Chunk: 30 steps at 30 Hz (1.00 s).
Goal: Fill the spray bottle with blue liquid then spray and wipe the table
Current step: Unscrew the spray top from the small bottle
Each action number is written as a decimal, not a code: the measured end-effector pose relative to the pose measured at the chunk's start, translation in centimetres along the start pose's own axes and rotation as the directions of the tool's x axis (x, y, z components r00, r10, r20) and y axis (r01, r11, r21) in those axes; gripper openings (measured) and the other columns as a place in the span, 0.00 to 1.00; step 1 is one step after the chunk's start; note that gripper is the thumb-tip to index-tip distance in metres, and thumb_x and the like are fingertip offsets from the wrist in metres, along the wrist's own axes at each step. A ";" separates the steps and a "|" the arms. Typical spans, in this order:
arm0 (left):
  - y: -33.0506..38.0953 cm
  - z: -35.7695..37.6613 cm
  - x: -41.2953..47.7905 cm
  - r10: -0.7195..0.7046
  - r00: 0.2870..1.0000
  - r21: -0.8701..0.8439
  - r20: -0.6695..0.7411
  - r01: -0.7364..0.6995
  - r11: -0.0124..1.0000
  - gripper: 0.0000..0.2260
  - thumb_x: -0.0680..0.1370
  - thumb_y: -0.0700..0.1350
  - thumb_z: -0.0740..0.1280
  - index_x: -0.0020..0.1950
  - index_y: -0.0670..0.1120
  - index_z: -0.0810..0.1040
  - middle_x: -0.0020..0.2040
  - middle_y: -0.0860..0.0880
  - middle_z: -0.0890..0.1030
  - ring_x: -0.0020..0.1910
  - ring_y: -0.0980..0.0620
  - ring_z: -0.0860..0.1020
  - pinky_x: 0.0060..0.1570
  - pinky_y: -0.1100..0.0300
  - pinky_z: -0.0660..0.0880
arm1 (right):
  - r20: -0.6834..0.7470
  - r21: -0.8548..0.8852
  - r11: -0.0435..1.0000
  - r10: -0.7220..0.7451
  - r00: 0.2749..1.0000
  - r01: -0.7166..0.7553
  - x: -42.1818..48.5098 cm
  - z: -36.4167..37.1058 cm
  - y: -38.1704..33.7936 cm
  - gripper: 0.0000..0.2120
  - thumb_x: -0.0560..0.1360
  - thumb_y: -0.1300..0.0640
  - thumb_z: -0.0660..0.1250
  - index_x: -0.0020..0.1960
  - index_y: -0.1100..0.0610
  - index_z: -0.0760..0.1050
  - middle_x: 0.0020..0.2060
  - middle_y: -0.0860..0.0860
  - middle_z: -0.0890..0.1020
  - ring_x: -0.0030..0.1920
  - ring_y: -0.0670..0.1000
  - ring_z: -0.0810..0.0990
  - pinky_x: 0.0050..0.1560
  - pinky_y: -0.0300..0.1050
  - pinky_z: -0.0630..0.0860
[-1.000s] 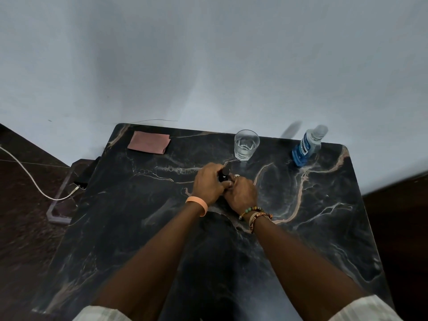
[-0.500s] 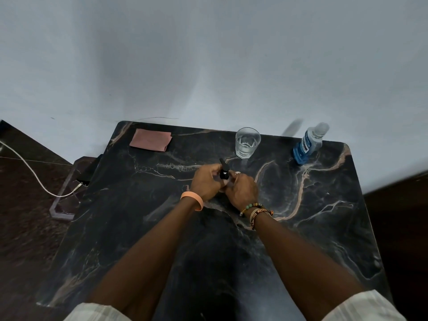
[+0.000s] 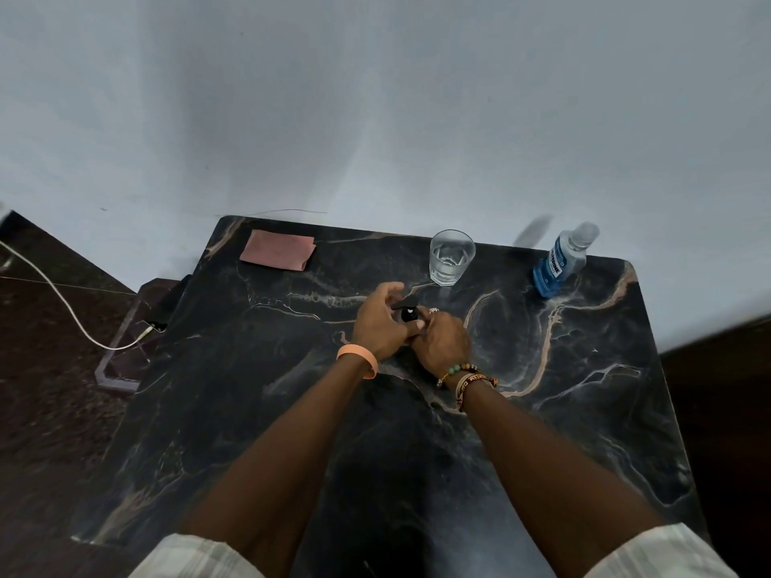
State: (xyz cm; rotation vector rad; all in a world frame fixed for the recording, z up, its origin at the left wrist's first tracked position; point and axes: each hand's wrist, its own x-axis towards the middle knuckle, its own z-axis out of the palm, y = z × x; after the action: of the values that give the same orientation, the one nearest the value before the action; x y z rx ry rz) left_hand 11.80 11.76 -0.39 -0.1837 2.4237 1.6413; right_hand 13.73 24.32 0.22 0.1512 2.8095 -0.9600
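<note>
Both hands meet at the middle of the black marble table [image 3: 584, 410] around a small spray bottle whose black spray head [image 3: 406, 310] shows between them. My left hand [image 3: 381, 327] grips that head from the left, fingers curled over it. My right hand [image 3: 442, 342] wraps the bottle's body, which is hidden under the fingers. A bottle with blue liquid [image 3: 561, 262] and a clear cap stands at the back right corner. A folded pink cloth [image 3: 277, 255] lies at the back left.
A glass with some clear liquid [image 3: 451, 257] stands just behind my hands. The wall rises right behind the table. Left of the table, a phone on a white cable [image 3: 156, 325] rests on a lower ledge. Dark floor lies on both sides.
The black spray head has come into view between my hands and turned slightly. My left fingers have shifted over it. Both hands stay in the same spot.
</note>
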 end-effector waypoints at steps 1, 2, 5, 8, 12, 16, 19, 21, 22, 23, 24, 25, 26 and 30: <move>0.1 0.0 0.0 -0.010 1.000 -0.032 0.024 0.011 0.999 0.31 0.67 0.39 0.79 0.67 0.48 0.73 0.60 0.49 0.79 0.59 0.51 0.77 0.59 0.56 0.75 | 0.003 0.003 1.000 0.006 1.000 -0.006 0.0 0.0 0.0 0.08 0.73 0.51 0.68 0.50 0.51 0.80 0.42 0.54 0.84 0.44 0.56 0.82 0.44 0.50 0.79; 0.1 0.1 0.0 -0.010 0.999 -0.036 0.037 0.011 0.999 0.30 0.68 0.37 0.78 0.67 0.47 0.73 0.60 0.48 0.79 0.59 0.50 0.77 0.60 0.54 0.76 | 0.004 0.009 1.000 0.013 1.000 -0.013 0.0 0.0 0.0 0.08 0.73 0.51 0.68 0.50 0.51 0.80 0.42 0.54 0.84 0.44 0.56 0.82 0.44 0.51 0.79; 0.0 0.0 0.1 0.011 1.000 0.041 -0.006 -0.011 0.999 0.19 0.67 0.38 0.78 0.57 0.44 0.81 0.52 0.48 0.84 0.52 0.50 0.81 0.55 0.50 0.79 | 0.005 0.019 1.000 0.015 1.000 -0.015 0.0 0.0 0.1 0.07 0.73 0.50 0.68 0.49 0.52 0.79 0.41 0.54 0.84 0.43 0.57 0.82 0.45 0.53 0.80; 0.0 0.1 0.0 0.015 1.000 0.012 -0.020 -0.015 1.000 0.21 0.66 0.41 0.80 0.56 0.47 0.79 0.51 0.52 0.82 0.51 0.54 0.80 0.52 0.60 0.77 | 0.002 0.008 1.000 0.007 1.000 -0.007 0.0 0.0 0.1 0.08 0.73 0.50 0.66 0.50 0.51 0.79 0.41 0.54 0.84 0.43 0.57 0.81 0.43 0.51 0.79; -0.1 0.1 0.0 0.056 0.998 0.013 0.032 -0.057 0.998 0.20 0.68 0.38 0.78 0.59 0.46 0.80 0.52 0.51 0.83 0.52 0.53 0.80 0.55 0.55 0.79 | 0.012 0.009 0.999 0.036 0.999 -0.036 0.0 0.0 0.1 0.10 0.74 0.49 0.66 0.51 0.52 0.80 0.41 0.54 0.84 0.43 0.56 0.82 0.44 0.51 0.80; -0.1 0.2 0.0 0.049 0.999 0.014 -0.019 -0.049 0.999 0.16 0.67 0.40 0.79 0.52 0.47 0.82 0.47 0.52 0.84 0.48 0.54 0.82 0.51 0.55 0.80 | 0.013 0.026 0.999 0.039 0.999 -0.039 0.0 0.0 0.2 0.07 0.74 0.51 0.66 0.48 0.53 0.79 0.39 0.54 0.83 0.42 0.57 0.81 0.43 0.52 0.80; 0.1 0.1 -0.1 0.066 0.998 0.008 -0.017 -0.065 0.998 0.25 0.66 0.41 0.80 0.61 0.48 0.79 0.53 0.53 0.82 0.53 0.56 0.79 0.53 0.64 0.76 | 0.013 0.027 0.998 0.063 0.998 -0.063 0.1 0.1 0.2 0.08 0.73 0.50 0.67 0.47 0.55 0.80 0.39 0.55 0.83 0.42 0.57 0.82 0.42 0.50 0.79; 0.2 0.0 -0.2 0.044 0.999 -0.047 0.009 -0.044 0.998 0.24 0.66 0.37 0.79 0.60 0.48 0.79 0.53 0.53 0.82 0.54 0.54 0.80 0.49 0.67 0.77 | 0.005 0.034 0.996 0.079 0.997 -0.079 0.1 0.2 0.2 0.10 0.73 0.48 0.69 0.48 0.54 0.80 0.40 0.54 0.84 0.42 0.56 0.82 0.43 0.49 0.79; 0.1 -0.1 -0.1 0.044 0.999 -0.054 0.015 -0.043 0.998 0.21 0.66 0.35 0.78 0.57 0.48 0.81 0.50 0.53 0.83 0.53 0.53 0.81 0.46 0.66 0.78 | 0.001 0.040 0.996 0.075 0.997 -0.075 0.0 0.2 0.3 0.10 0.73 0.47 0.70 0.48 0.53 0.80 0.40 0.53 0.84 0.42 0.55 0.81 0.43 0.49 0.79; 0.0 -0.2 -0.2 0.053 0.999 -0.036 0.013 -0.052 0.998 0.19 0.67 0.34 0.77 0.53 0.50 0.82 0.48 0.53 0.84 0.51 0.53 0.82 0.44 0.65 0.79 | -0.006 0.044 0.997 0.065 0.998 -0.064 0.0 0.2 0.2 0.10 0.72 0.47 0.70 0.48 0.53 0.80 0.40 0.52 0.83 0.41 0.54 0.81 0.42 0.48 0.79; 0.0 -0.2 -0.2 0.063 0.998 -0.006 0.007 -0.063 0.998 0.17 0.67 0.34 0.77 0.51 0.51 0.82 0.46 0.54 0.84 0.49 0.55 0.82 0.44 0.66 0.79 | -0.011 0.045 0.997 0.058 0.998 -0.057 0.0 0.3 0.2 0.10 0.72 0.46 0.70 0.47 0.52 0.80 0.39 0.52 0.83 0.40 0.54 0.81 0.41 0.47 0.78; 0.0 -0.3 -0.2 0.067 0.998 0.015 -0.003 -0.067 0.998 0.17 0.67 0.35 0.78 0.50 0.52 0.81 0.45 0.55 0.84 0.47 0.58 0.81 0.44 0.68 0.78 | -0.014 0.044 0.997 0.058 0.998 -0.058 -0.1 0.3 0.3 0.09 0.72 0.47 0.71 0.46 0.52 0.80 0.38 0.52 0.83 0.39 0.54 0.81 0.40 0.46 0.78; 0.0 -0.4 -0.3 0.067 0.998 0.020 -0.016 -0.066 0.998 0.17 0.66 0.36 0.79 0.50 0.52 0.81 0.44 0.57 0.83 0.46 0.62 0.81 0.43 0.72 0.76 | -0.016 0.038 0.997 0.064 0.998 -0.063 0.0 0.3 0.3 0.09 0.72 0.47 0.71 0.45 0.52 0.80 0.38 0.52 0.83 0.39 0.55 0.81 0.39 0.46 0.77; 0.3 -0.4 -0.2 0.054 0.998 -0.061 0.017 -0.053 0.997 0.24 0.65 0.35 0.79 0.58 0.49 0.80 0.51 0.56 0.82 0.53 0.62 0.79 0.49 0.70 0.76 | -0.029 0.028 0.997 0.077 0.997 -0.076 0.0 0.4 0.4 0.10 0.72 0.48 0.71 0.47 0.53 0.81 0.39 0.54 0.84 0.41 0.56 0.82 0.37 0.43 0.73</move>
State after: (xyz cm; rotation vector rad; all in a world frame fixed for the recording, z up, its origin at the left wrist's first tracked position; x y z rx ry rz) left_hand 11.91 11.49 0.03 -0.1134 2.3868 1.7327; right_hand 13.87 24.41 -0.29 0.2769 2.7960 -0.9867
